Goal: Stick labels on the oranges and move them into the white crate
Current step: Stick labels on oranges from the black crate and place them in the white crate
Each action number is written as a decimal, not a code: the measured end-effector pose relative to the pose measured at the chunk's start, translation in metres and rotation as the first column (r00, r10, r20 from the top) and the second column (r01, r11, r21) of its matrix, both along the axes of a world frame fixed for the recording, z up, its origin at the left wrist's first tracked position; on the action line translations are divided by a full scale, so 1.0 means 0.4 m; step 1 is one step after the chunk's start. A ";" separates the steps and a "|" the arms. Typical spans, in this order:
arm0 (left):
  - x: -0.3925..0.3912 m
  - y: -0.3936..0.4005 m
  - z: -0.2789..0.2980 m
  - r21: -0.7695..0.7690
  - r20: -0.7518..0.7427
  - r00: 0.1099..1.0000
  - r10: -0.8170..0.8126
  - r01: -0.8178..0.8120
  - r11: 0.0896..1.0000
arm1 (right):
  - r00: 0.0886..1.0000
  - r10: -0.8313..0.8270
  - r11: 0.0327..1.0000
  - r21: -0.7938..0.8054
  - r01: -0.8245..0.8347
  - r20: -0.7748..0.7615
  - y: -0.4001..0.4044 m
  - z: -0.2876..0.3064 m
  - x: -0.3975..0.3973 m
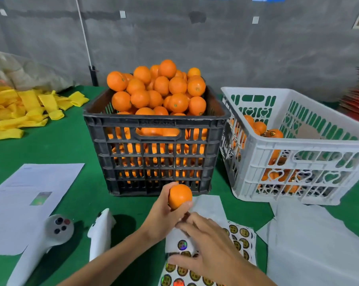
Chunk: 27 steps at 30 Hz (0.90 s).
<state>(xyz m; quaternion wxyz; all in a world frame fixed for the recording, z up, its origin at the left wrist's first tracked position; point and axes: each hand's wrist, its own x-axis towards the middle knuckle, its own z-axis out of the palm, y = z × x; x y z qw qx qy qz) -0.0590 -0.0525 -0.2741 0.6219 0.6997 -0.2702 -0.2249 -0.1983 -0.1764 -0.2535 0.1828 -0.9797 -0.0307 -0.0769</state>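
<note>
Orange and smooth-skinned, the round fruit (pixel 180 196) sits gripped in my left hand (pixel 164 213), lifted just in front of the black slatted plastic crate (pixel 153 149). My right hand (pixel 207 244) hovers over the sheet of round foil labels (pixel 239 240), fingers loosely curled toward the fruit; whether they pinch a label I cannot tell. I should press it flat before reaching right to the white plastic crate (pixel 298 145).

1. The tabletop (pixel 56 141) is covered in matt green cloth.
2. The black crate (pixel 153 159) and white crate (pixel 310 162) look like moulded plastic lattice.
3. The label sheet (pixel 241 240) is paper carrying glossy, iridescent round stickers.
4. The oranges (pixel 160 87) have smooth, faintly dimpled skin.
</note>
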 end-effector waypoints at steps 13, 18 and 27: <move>-0.017 -0.002 -0.022 -0.024 0.084 0.994 0.068 -0.066 0.998 | 0.994 0.028 0.978 0.208 -0.006 -0.103 -0.008 -0.021 0.008; -0.017 -0.001 -0.029 -0.010 0.097 0.993 0.067 -0.066 0.998 | 0.999 0.021 0.986 0.168 -0.013 -0.043 -0.007 -0.022 0.003; -0.014 -0.003 -0.036 0.024 0.154 0.985 0.083 -0.088 0.996 | 0.996 0.034 0.995 0.093 -0.041 0.078 0.001 -0.025 -0.011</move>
